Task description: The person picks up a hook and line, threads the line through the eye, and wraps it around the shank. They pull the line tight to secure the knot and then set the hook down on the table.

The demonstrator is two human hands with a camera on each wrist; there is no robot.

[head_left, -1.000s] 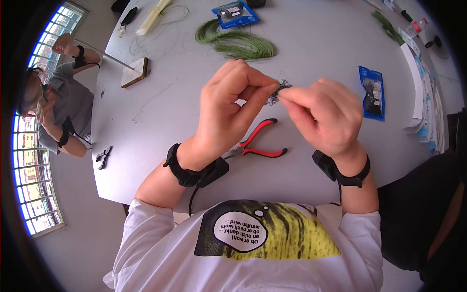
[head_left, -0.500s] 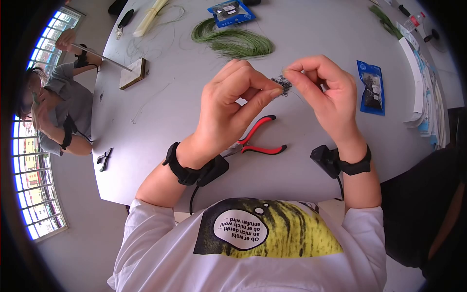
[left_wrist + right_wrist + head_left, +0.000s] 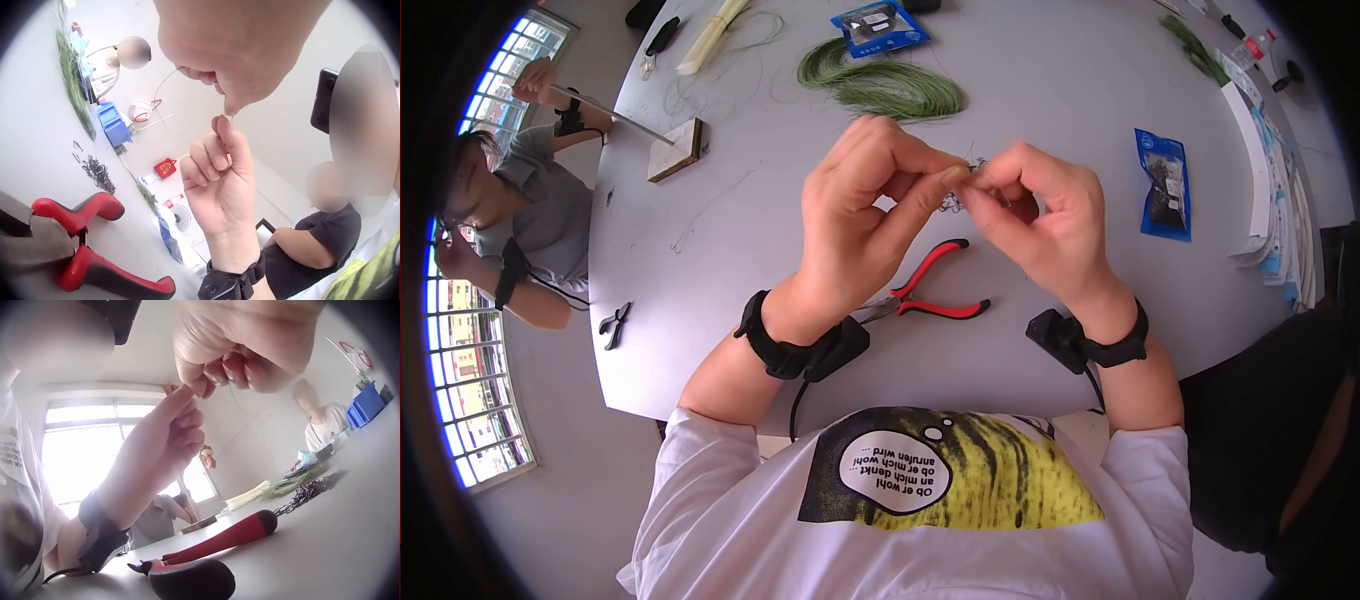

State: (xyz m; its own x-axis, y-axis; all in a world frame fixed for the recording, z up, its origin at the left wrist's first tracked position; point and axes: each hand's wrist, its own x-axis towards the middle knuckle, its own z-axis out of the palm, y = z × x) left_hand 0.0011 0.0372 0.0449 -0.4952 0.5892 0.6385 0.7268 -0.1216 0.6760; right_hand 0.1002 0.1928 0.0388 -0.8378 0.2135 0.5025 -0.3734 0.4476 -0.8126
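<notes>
In the head view my left hand (image 3: 865, 195) pinches with thumb and forefinger near the table's middle. The fingertips of my right hand (image 3: 1045, 220) pinch right against it. A thin line (image 3: 164, 81) curves out from the left hand's curled fingers in the left wrist view; a tiny bit of it shows between both sets of fingertips. Beyond the fingertips lies a pile of small dark hooks (image 3: 99, 175), partly hidden by the hands in the head view. Pliers with red and black handles (image 3: 945, 312) rest spread on the table below the hands.
A bundle of green line (image 3: 920, 95) and a blue packet (image 3: 882, 28) lie farther back. Another blue packet (image 3: 1165, 185) is at the right. Small black cutters (image 3: 614, 325) lie near the left edge, with a wooden block (image 3: 675, 150) bearing a rod; a person sits there.
My right hand parted from the left, up and to the right, then came back to its fingertips. My left hand stayed nearly still. The person at the left has lowered a hand.
</notes>
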